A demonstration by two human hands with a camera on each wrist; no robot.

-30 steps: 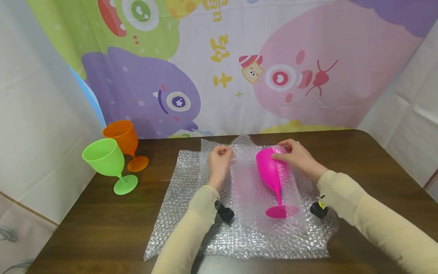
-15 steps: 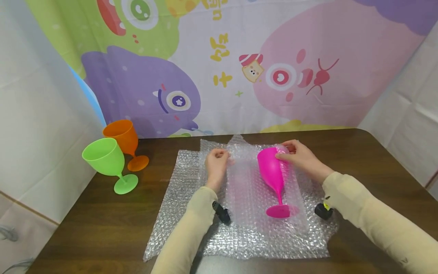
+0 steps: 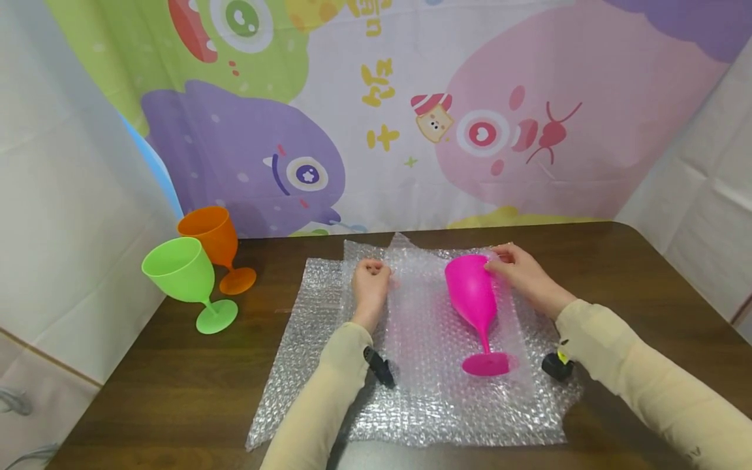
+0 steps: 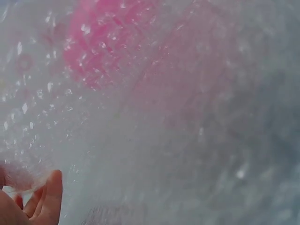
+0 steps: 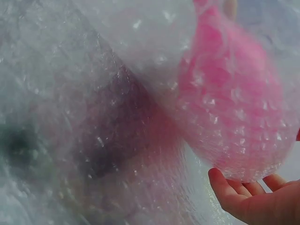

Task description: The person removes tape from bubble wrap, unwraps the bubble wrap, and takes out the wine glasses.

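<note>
A pink plastic goblet (image 3: 471, 287) lies on its side on a sheet of bubble wrap (image 3: 423, 326), its foot toward me. My left hand (image 3: 370, 287) pinches the left edge of this sheet; the left wrist view shows the fingertips (image 4: 55, 180) against the film. Beside the goblet's rim, my right hand (image 3: 529, 277) pinches the wrap's right edge, thumb close to the cup. In the right wrist view the goblet (image 5: 234, 108) shows blurred through the bubbles, above the fingers (image 5: 225, 187) of my right hand.
A green goblet (image 3: 182, 271) and an orange goblet (image 3: 217, 238) stand upright at the left of the wooden table (image 3: 176, 398). More bubble wrap (image 3: 294, 365) lies spread beneath the upper sheet. A cartoon-printed curtain (image 3: 376, 183) hangs behind the table.
My right hand has moved slightly right with the wrap edge, and more of the pink goblet shows uncovered. My left hand has shifted a little left and nearer, still pinching the wrap.
</note>
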